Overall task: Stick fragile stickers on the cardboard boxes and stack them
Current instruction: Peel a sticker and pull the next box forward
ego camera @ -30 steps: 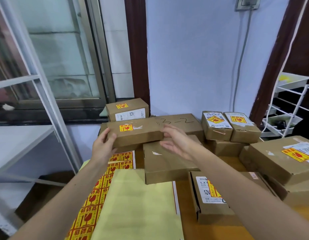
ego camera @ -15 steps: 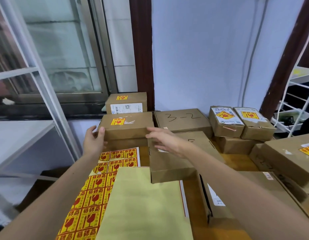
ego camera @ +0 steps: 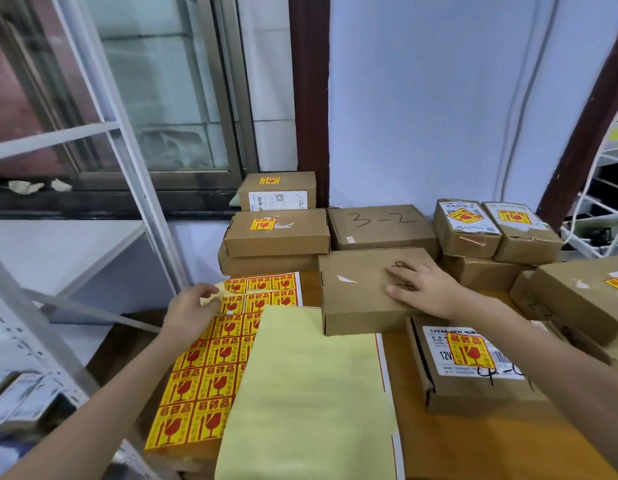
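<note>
Now the left hand (ego camera: 191,308) pinches a sticker (ego camera: 227,288) loose from its sheet (ego camera: 210,372); the right hand (ego camera: 423,289) lies flat, fingers spread, on the bare box (ego camera: 356,299), which probably needs it pressed on next

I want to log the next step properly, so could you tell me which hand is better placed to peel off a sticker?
Probably the left hand: it pinches a lifted corner of the sticker sheet. The right hand lies flat on the bare box.
</note>
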